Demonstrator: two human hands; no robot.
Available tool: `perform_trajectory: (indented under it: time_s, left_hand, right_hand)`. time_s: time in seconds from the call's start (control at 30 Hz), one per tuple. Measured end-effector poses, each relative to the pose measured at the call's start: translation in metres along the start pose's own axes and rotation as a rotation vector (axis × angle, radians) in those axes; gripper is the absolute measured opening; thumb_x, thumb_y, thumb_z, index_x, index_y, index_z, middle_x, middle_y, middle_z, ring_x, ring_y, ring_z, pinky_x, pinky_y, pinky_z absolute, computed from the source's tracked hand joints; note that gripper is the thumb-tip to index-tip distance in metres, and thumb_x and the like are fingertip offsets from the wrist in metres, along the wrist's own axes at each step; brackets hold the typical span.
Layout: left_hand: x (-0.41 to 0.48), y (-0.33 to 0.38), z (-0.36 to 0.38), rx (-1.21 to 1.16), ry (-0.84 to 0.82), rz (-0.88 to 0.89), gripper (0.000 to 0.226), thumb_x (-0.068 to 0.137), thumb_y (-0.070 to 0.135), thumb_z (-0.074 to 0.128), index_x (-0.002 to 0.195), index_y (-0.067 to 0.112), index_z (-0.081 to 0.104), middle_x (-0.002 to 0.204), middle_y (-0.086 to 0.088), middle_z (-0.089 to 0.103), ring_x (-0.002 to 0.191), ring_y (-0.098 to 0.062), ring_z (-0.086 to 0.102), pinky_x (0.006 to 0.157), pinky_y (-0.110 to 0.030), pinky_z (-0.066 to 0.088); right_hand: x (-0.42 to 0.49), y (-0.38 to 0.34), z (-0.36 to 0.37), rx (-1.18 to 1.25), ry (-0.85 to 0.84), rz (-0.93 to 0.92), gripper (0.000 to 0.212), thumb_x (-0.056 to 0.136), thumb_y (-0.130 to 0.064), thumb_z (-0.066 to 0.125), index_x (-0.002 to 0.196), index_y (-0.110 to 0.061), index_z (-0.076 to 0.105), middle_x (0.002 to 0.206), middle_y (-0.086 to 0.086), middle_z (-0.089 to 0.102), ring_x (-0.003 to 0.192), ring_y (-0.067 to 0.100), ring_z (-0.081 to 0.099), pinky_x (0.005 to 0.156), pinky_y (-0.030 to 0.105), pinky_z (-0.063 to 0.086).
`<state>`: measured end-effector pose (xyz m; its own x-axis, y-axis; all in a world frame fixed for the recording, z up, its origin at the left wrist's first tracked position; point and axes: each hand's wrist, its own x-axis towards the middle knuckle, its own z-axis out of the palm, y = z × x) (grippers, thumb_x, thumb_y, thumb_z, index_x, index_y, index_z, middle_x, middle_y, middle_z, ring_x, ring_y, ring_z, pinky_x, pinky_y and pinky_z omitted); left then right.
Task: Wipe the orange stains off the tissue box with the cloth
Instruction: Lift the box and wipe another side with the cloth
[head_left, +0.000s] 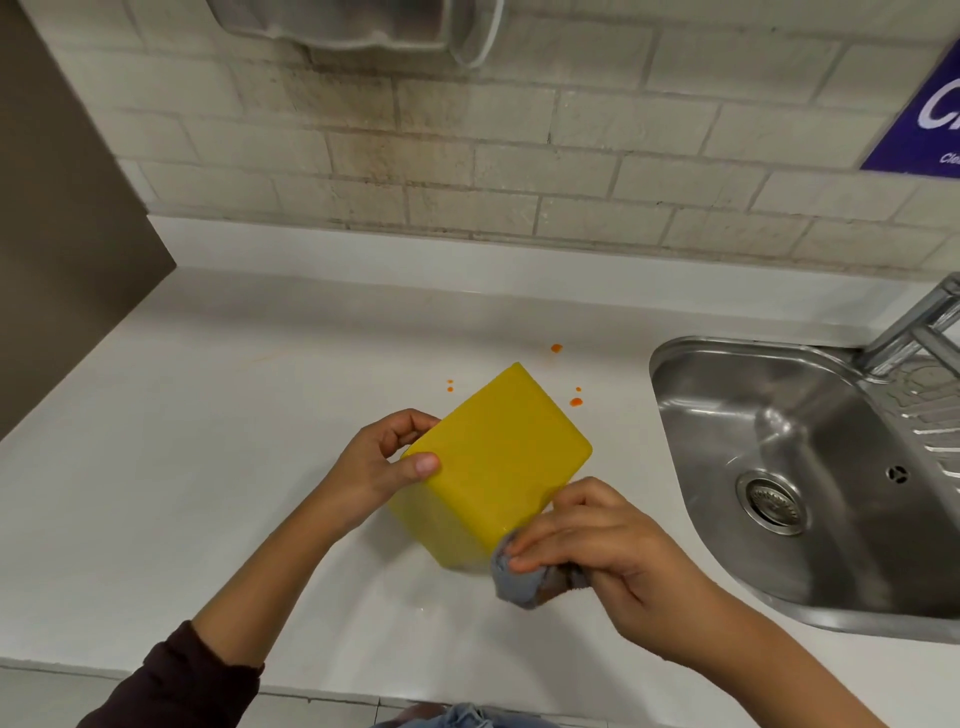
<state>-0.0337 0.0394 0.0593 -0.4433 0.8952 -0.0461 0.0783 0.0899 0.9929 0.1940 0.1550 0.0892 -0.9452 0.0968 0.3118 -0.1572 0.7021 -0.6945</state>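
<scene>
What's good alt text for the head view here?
A person's left hand steadies a tilted yellow tissue box on a white counter while the right hand presses a grey cloth against its lower corner. Orange spots dot the counter behind the box; a steel sink sits to the right.

Tilted yellow tissue box (498, 457); bunched grey cloth (519, 577) touching.
</scene>
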Motion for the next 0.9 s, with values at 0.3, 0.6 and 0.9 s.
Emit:
perform_trajectory:
  time_s: [0.3,0.6,0.9]
  left_hand:
    - [-0.002,-0.003,-0.007,-0.001,0.020,-0.027,0.084,0.034,0.077,0.073,0.093,0.018,0.060,0.075,0.018,0.071,0.075,0.001,0.063,0.065,-0.009,0.047]
    - [-0.002,-0.001,-0.001,-0.017,0.018,-0.028,0.085,0.033,0.075,0.076,0.092,0.016,0.060,0.076,0.018,0.071,0.074,0.004,0.063,0.064,-0.009,0.046]
    - [-0.008,-0.013,0.000,-0.067,0.104,-0.053,0.050,0.046,0.047,0.066,0.086,0.018,0.059,0.071,0.011,0.067,0.065,0.006,0.060,0.059,-0.007,0.045]
  right_hand:
    - [-0.008,0.021,-0.018,1.168,0.663,0.579,0.033,0.091,-0.007,0.042,0.107,-0.020,0.068,0.105,0.004,0.072,0.089,0.015,0.068,0.077,0.030,0.056]
    - [0.014,0.012,0.030,0.855,0.860,0.629,0.043,0.097,-0.004,0.040,0.099,-0.035,0.070,0.101,-0.004,0.073,0.094,0.018,0.068,0.076,0.031,0.058]
    - [0.010,-0.005,0.044,0.792,0.675,0.571,0.046,0.086,0.013,0.047,0.081,-0.021,0.077,0.091,-0.002,0.073,0.089,0.013,0.066,0.076,0.019,0.051]
